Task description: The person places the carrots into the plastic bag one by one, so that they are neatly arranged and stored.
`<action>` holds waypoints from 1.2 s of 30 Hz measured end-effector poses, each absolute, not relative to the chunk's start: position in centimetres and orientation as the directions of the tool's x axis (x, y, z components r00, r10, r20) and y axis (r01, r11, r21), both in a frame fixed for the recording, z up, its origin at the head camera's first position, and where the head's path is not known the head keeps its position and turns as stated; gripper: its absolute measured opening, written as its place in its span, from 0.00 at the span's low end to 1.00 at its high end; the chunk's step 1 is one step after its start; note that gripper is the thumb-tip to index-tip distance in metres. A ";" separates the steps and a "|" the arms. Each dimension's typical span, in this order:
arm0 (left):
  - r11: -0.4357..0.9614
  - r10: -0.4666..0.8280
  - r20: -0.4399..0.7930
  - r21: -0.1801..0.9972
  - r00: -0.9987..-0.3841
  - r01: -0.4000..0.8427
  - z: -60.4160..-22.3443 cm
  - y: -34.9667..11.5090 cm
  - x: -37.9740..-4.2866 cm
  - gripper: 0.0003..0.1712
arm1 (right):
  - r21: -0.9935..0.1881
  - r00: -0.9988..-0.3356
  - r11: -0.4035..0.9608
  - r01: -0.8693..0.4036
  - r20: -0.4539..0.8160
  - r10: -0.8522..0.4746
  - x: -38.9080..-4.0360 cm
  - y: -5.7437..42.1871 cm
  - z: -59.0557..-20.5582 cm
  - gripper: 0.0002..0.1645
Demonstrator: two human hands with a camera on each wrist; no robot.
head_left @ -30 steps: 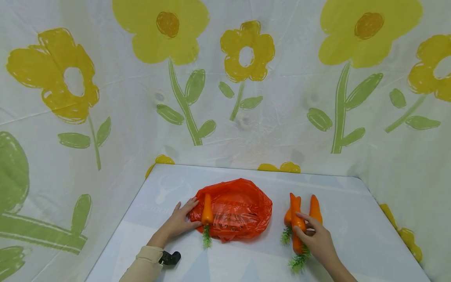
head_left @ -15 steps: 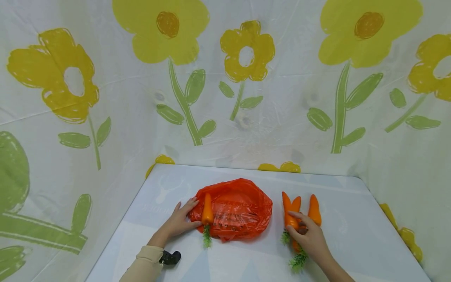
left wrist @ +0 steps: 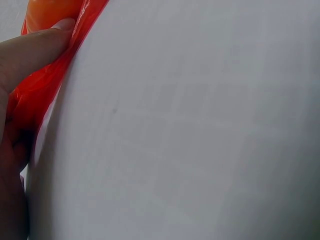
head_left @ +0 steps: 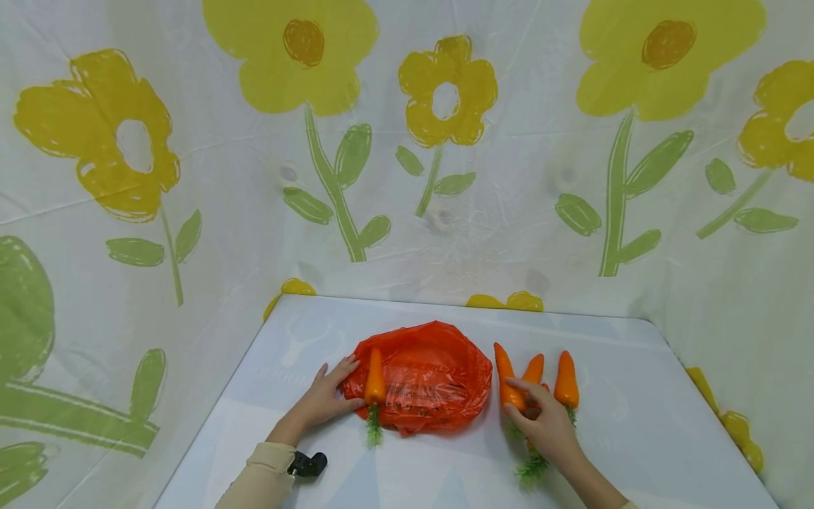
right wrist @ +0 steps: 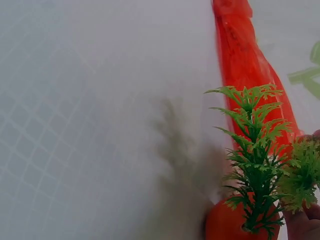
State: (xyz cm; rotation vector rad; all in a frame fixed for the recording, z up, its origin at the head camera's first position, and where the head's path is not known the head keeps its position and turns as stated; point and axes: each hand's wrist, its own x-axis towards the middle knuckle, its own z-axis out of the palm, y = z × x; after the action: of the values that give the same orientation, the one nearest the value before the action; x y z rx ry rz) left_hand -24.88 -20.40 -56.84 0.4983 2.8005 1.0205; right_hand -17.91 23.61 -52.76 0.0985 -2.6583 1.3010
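My left hand [head_left: 331, 396] grips the left edge of a crumpled red plastic bag [head_left: 439, 385]; in the left wrist view its thumb [left wrist: 37, 52] lies over the plastic. A toy carrot [head_left: 374, 385] with a green top lies over the bag's left part, near that thumb. To the right of the bag, my right hand [head_left: 540, 417] pinches another toy carrot [head_left: 505, 367] between thumb and fingers, its tip pointing away. More carrots lie partly hidden behind this hand. In the right wrist view, leafy green tops [right wrist: 255, 150] stand in front of the bag.
One carrot [head_left: 566, 378] lies right of my right hand. A black curved piece [head_left: 308, 464] sits at the left wrist cuff. The pale table [head_left: 661, 424] is bordered by a white curtain [head_left: 509, 233] with yellow flowers.
My right hand has moved left with its carrot, away from the other carrots and closer to the bag. The left hand and the bag have stayed put.
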 end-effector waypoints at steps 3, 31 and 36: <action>0.718 0.353 0.004 0.640 -0.936 0.274 -56.9 -20.4 -24.9 0.52 | -0.779 -0.984 0.614 -0.128 0.178 0.021 -18.0 23.4 -52.7 0.27; 0.714 0.353 0.005 0.645 -0.936 0.272 -57.0 -20.5 -25.0 0.51 | -0.806 -0.986 0.575 -0.138 0.167 -0.002 -18.4 22.0 -52.1 0.28; 0.720 0.356 0.013 0.633 -0.934 0.283 -57.1 -20.5 -25.1 0.51 | -0.814 -0.986 0.563 -0.145 0.163 -0.018 -18.5 21.6 -51.9 0.28</action>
State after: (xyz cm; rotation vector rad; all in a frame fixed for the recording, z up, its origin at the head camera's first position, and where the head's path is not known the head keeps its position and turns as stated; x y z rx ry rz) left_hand -25.08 -20.48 -57.15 0.5245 2.8111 1.0073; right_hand -18.54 21.56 -51.92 0.1388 -2.6547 1.4008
